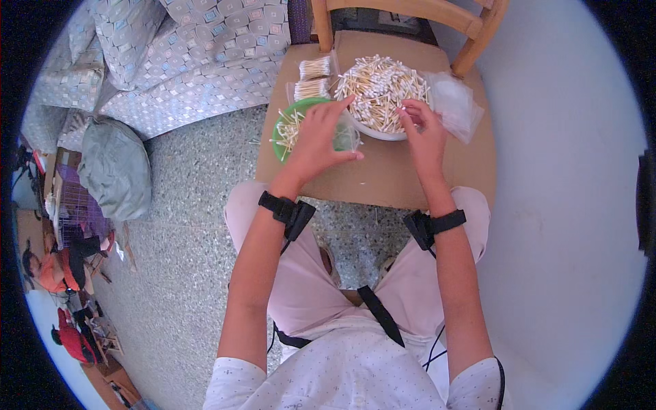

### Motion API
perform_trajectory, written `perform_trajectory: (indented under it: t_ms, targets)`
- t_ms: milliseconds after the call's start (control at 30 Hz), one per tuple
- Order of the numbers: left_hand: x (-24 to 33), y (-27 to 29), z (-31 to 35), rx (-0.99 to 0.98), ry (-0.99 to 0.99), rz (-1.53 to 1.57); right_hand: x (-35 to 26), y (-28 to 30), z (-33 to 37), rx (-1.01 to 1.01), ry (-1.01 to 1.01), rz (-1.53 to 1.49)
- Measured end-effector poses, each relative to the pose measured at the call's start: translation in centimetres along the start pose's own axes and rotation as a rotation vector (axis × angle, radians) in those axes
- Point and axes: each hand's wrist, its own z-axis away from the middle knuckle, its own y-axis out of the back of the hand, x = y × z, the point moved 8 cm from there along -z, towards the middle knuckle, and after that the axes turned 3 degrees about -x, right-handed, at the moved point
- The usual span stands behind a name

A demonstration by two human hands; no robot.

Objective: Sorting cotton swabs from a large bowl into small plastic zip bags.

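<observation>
Resting on a brown chair seat (396,179), a white bowl (383,135) brims with cotton swabs (386,82). On the white bowl's near side, a strip of seat gives some room before the front edge; beyond it stands a wooden backrest (403,15), and well to its right rises a pale wall (560,150). Room is tighter on its flanks: clear bags (454,102) lie just to its right, while a green bowl (307,102) with more swabs and two packed swab bundles (314,67) crowd its left.

Any print on the bags is too small to tell. The swabs have pale sticks and white tips, heaped crosswise.

Left of the white bowl, the left hand (314,142) has its grip spread, thumb and forefinger apart. Over the white bowl's right side, the right hand (428,133) brings thumb and fingertips close; whether they pinch a swab cannot be told.
</observation>
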Motion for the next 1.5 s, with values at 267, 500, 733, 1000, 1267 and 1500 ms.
perform_trajectory:
  t_ms: [267,500,733,1000,1267,1500]
  targets:
    - [0.2,-0.1,0.9,0.016,0.04,0.097,-0.4,-0.5,0.7,-0.047,0.007,0.016]
    - [1.0,-1.2,1.1,-0.014,-0.009,0.037,-0.7,0.3,0.9,0.007,0.005,-0.007]
    - [3.6,0.6,0.8,0.159,-0.075,0.109,-1.0,0.7,1.1,0.013,0.004,-0.044]
    - [2.9,1.6,0.9,0.343,-0.06,0.164,-3.0,-0.3,1.9,-0.161,0.007,-0.259]
    - [4.4,0.4,0.6,0.243,-0.115,0.081,-4.3,-1.6,3.0,-0.327,-0.022,-0.416]
    - [3.5,0.6,0.4,0.24,-0.054,0.119,-3.3,-1.0,2.4,-0.254,-0.067,-0.399]
